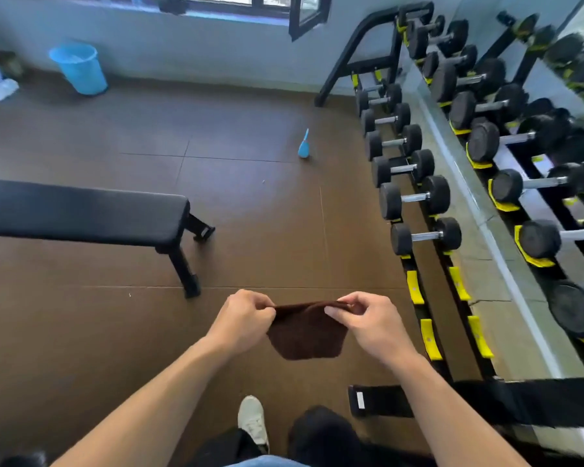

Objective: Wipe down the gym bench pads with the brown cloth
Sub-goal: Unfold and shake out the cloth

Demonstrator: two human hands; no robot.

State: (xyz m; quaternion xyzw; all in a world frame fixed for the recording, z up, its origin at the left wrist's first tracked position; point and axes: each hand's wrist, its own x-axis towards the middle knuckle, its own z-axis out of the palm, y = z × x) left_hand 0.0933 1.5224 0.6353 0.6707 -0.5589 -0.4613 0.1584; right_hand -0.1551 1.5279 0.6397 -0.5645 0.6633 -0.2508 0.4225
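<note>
both hands hold the brown cloth up in the air near the body, the left hand and the right hand each pinched shut on a top corner so it hangs open between them, probably to spread or fold it into a flat wiping face. the bench pad lies well apart to the far left, so wiping looks not yet begun. the dumbbell rack lines the right side.

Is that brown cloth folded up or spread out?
Partly spread: the brown cloth hangs from its top edge, pinched between left hand and right hand.
</note>
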